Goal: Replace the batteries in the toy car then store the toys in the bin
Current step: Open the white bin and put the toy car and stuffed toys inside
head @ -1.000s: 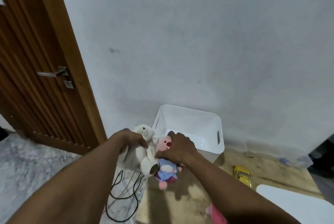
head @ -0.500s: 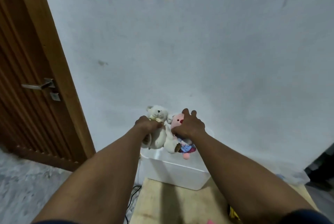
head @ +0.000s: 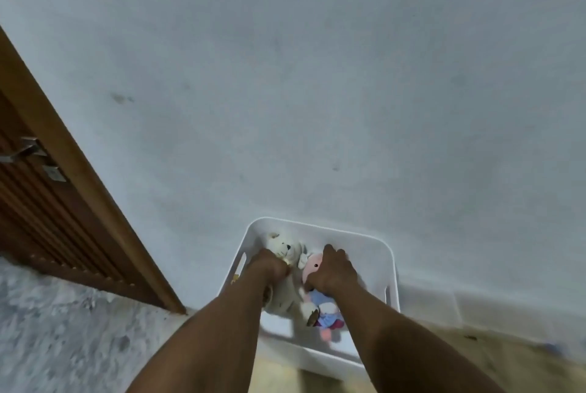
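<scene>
Two plush toys going into the bin

The left hand (head: 269, 269) grips the bear (head: 287, 248) near its neck and the right hand (head: 333, 272) clasps the doll (head: 318, 300), both within the bin (head: 390, 254) opening. They look light and soft, so any body grip should do.

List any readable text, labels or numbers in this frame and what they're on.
None readable.
White bin, white teddy bear in the left hand, pink doll in the right hand, wall, wooden door: no print shows on any.
The frame is blurred, so a small tag could not be read.
</scene>
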